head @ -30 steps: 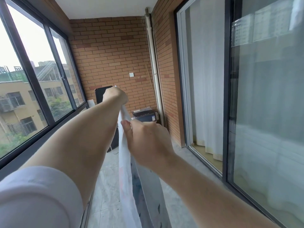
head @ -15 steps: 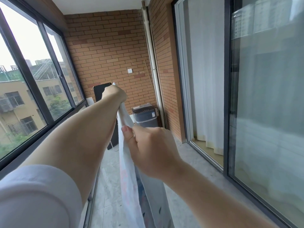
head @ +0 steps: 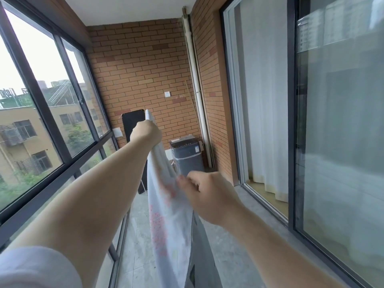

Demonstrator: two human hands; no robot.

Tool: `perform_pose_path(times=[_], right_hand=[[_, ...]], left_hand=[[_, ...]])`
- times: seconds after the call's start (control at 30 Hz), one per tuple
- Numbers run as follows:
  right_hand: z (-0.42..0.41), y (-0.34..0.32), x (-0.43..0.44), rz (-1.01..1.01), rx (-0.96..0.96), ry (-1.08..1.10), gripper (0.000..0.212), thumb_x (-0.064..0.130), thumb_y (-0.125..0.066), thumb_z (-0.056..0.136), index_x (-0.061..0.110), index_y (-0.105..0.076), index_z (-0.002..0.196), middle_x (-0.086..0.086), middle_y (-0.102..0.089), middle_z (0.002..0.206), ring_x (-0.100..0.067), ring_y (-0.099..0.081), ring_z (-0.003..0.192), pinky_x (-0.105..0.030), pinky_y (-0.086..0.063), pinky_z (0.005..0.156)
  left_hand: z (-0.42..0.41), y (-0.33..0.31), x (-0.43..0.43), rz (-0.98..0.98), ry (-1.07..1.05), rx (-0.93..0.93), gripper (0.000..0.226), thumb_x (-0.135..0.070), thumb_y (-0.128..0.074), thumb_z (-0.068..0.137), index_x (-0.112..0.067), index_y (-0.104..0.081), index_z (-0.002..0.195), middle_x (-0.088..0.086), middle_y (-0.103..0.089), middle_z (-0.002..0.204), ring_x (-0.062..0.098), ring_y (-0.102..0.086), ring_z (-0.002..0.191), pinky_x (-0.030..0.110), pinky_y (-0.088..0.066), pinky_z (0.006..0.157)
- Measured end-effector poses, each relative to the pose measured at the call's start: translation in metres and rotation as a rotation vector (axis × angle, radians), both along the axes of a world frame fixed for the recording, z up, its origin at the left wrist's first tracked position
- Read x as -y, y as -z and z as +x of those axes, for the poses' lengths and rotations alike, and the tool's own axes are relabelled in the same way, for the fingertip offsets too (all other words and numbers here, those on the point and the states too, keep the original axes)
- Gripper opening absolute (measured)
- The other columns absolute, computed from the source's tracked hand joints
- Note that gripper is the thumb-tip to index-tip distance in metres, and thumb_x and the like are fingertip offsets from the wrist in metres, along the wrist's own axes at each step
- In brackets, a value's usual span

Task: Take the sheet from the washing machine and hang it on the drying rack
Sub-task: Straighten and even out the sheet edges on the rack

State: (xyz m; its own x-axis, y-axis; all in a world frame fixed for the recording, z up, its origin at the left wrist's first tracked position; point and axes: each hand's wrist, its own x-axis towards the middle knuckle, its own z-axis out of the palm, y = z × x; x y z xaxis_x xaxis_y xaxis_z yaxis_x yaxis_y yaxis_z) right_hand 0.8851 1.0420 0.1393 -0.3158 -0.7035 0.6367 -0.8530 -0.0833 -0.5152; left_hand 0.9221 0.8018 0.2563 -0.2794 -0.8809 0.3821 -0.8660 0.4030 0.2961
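My left hand (head: 145,133), stretched far out, is clenched on the top edge of the sheet (head: 166,215), and a corner pokes up above the fist. My right hand (head: 209,194), nearer to me, pinches the same edge under its thumb, so the cloth runs between the two and hangs down between my forearms. I judge this to be the spreading step: the sheet is out of the washing machine (head: 187,156), which stands well beyond at the far end, and next I must widen my hold and lay the edge over the drying rack, which I cannot make out plainly.
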Motion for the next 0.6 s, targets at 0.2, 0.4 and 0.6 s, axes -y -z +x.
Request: perform_pose_path(times=[0.2,0.4,0.6], right_hand=[[-0.046,0.004,0.033,0.055,0.14,-0.002,0.081,0.077,-0.006,0.091,0.021,-0.057,0.062,0.0,-0.067,0.063,-0.017,-0.065,0.064,-0.041,-0.058,0.067],[-0.133,-0.004,0.085,0.002,0.133,-0.062,0.041,0.044,-0.033,0.107,0.023,-0.052,0.078,0.004,-0.062,0.072,-0.018,-0.063,0.07,-0.039,-0.056,0.063],[-0.239,-0.024,0.129,0.077,0.141,-0.226,0.038,0.038,-0.034,0.109,0.017,-0.065,0.118,0.001,-0.072,0.092,-0.014,-0.067,0.085,-0.039,-0.059,0.081]], left_hand=[[-0.017,0.004,0.006,-0.113,-0.075,0.228,0.031,0.004,-0.05,0.089,-0.001,-0.064,0.115,0.008,-0.057,0.085,0.025,-0.056,0.074,0.032,-0.044,0.057],[-0.06,-0.012,0.018,-0.107,-0.202,0.415,0.039,-0.004,-0.048,0.09,-0.005,-0.06,0.127,0.007,-0.053,0.092,0.027,-0.055,0.083,0.031,-0.046,0.059],[-0.107,-0.022,0.054,-0.003,-0.383,0.306,0.029,-0.006,-0.047,0.088,-0.006,-0.063,0.113,0.006,-0.051,0.079,0.023,-0.055,0.073,0.032,-0.049,0.064]])
